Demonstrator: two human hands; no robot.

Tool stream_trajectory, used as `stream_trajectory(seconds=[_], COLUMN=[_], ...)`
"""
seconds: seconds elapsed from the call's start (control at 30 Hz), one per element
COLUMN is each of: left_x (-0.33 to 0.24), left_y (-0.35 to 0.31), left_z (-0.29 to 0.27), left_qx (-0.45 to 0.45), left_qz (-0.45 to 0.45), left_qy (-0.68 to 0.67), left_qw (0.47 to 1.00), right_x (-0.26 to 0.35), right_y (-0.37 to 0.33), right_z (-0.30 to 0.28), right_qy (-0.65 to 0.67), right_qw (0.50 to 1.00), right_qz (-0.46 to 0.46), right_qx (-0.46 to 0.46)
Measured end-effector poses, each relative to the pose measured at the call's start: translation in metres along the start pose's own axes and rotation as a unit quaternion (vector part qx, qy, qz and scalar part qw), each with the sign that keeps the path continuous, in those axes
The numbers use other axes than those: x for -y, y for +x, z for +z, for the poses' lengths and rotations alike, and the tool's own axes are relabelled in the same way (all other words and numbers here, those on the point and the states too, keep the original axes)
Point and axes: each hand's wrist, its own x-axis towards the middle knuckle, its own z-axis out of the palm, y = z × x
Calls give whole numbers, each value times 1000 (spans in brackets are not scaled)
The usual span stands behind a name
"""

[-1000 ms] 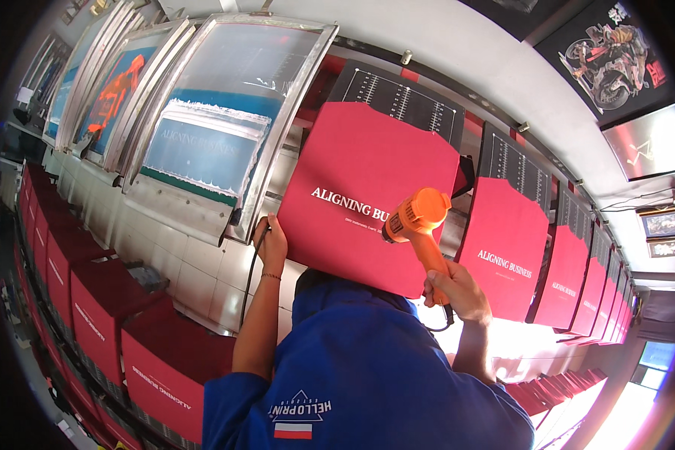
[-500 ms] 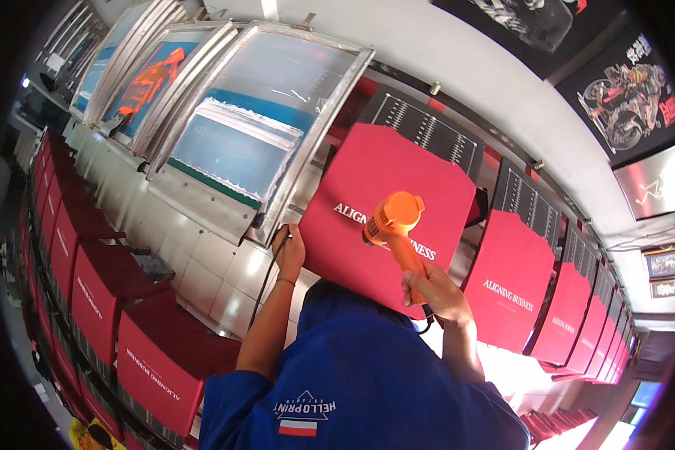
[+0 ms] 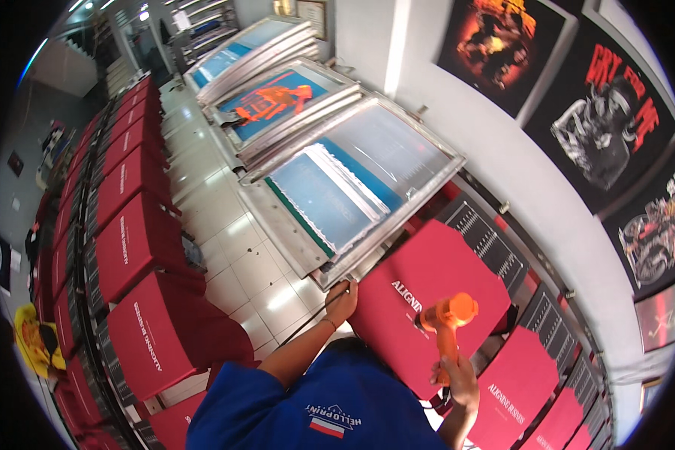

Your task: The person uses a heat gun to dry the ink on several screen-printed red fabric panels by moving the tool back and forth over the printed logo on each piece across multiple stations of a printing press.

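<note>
My right hand point(image 3: 460, 381) is wrapped around the handle of an orange hair dryer point(image 3: 448, 330). The dryer hovers above a dark red shirt point(image 3: 420, 274) with white print, stretched over a printing board, and covers part of the lettering. Close to that shirt's left edge, my left hand point(image 3: 343, 300) is closed on a thin black cord point(image 3: 305, 324), which trails down along my forearm. Just beyond my left hand lies the corner of a metal-framed printing screen point(image 3: 386, 196) with a blue stencil and white ink.
More dark red shirts on boards run off to the right point(image 3: 510, 394), and another row point(image 3: 154, 341) stands across the tiled floor point(image 3: 251, 274) at left. Further framed screens point(image 3: 274, 105) lean beyond the nearest one. Posters hang on the wall point(image 3: 420, 67). A yellow item point(image 3: 34, 341) is at far left.
My view has swung to the left, so the screens and shirts sit further right and lower. The dryer stays in my right hand over the same shirt; my left hand keeps the cord.
</note>
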Motion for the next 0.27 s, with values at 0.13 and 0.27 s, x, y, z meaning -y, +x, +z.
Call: stream_trajectory(seconds=[0.13,0.27], left_x=[-1,-4], left_y=[-9,-11], left_z=[-13,-24], left_qx=[-36,-17], left_qz=[-32,-50], left_qy=[-34,-24], left_qw=[998,998], right_x=[-20,-49], right_y=[-21,-24], right_z=[-11,-36], right_qy=[24,7], right_qw=[999,1000], right_qz=[-37,-21], right_qx=[-8,-19])
